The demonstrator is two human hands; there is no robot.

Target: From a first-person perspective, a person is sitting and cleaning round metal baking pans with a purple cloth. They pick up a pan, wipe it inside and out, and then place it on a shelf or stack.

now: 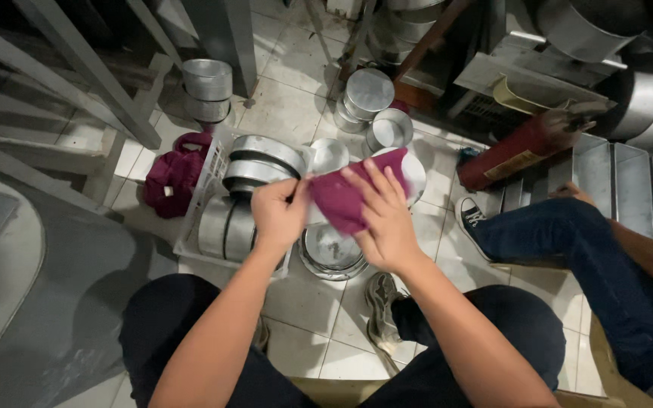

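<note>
My right hand presses a magenta cloth against a round metal pan held up in front of me. My left hand grips the pan's left edge, which the cloth and fingers mostly hide. Directly below the hands, a stack of round metal pans sits on the tiled floor.
A white basket at left holds several round pans on their sides, with a maroon cloth bundle beside it. More round tins stand behind. A red extinguisher lies at right. Another person's jeans leg and sneaker reach in beside rectangular tins.
</note>
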